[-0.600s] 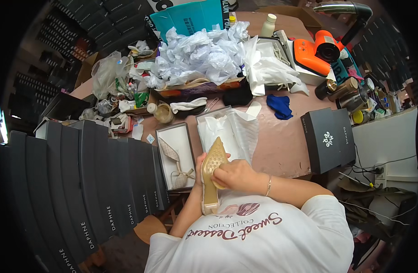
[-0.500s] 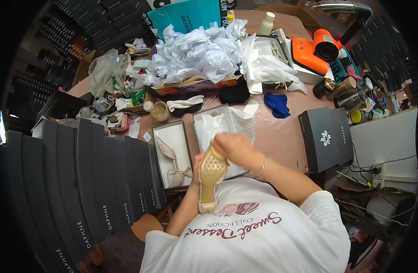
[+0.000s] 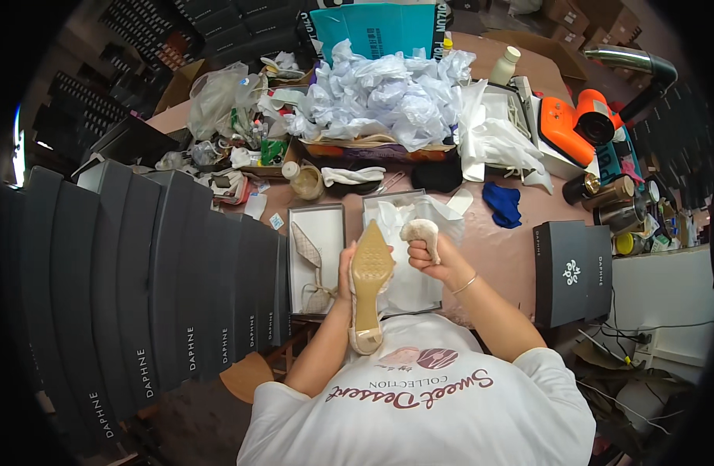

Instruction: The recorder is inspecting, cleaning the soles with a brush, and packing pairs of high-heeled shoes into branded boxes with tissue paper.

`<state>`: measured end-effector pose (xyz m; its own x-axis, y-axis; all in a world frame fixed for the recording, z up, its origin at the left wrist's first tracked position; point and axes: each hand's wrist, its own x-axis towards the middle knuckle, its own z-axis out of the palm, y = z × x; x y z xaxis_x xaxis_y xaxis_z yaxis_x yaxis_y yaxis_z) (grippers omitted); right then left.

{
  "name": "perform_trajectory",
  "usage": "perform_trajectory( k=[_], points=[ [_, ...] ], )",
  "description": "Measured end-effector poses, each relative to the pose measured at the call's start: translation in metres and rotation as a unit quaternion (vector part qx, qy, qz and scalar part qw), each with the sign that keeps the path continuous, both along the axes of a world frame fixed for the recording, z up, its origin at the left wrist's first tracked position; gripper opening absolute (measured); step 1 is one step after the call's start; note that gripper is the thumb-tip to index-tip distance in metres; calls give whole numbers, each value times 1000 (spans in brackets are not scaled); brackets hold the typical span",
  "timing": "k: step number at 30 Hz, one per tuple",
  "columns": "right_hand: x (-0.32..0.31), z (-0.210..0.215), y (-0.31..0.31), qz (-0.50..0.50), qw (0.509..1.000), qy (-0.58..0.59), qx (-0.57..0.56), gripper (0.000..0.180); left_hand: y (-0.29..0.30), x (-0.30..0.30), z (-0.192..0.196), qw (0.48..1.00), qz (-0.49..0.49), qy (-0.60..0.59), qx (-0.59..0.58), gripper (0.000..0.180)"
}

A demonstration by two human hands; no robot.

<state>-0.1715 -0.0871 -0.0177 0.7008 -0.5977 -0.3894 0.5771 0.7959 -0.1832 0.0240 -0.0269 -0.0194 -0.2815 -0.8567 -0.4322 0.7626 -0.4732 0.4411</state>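
A pointed heeled shoe stands sole-out in front of my chest, toe up, its tan patterned sole facing me. My left hand is closed around its side, most of the fingers hidden behind it. Just right of the toe, my right hand grips a folded cream cloth, apart from the sole. Behind the shoe lies an open box lined with white tissue paper. The matching shoe rests on its side in a shallow box part to the left.
Dark shoe boxes are stacked along the left. A closed dark box stands at right. Crumpled white paper fills a container at the back, near an orange device. A blue cloth and a jar lie on the pink table.
My right hand has come off the sole and moved right, bringing the cream cloth into clear view. The shoe remains in my left hand. The whole view has shifted.
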Motion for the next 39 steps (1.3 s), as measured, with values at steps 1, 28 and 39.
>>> perform_trajectory(
  k=[1, 28, 39],
  points=[
    [2, 0, 3, -3, 998, -57, 24, 24, -2, 5, -12, 998, 19, -52, 5, 61],
    [22, 77, 42, -76, 585, 564, -578, 16, 43, 33, 31, 938, -232, -212, -143, 31],
    [14, 57, 16, -42, 646, 538, -541, 18, 27, 3, 28, 982, -172, -31, -73, 79]
  ],
)
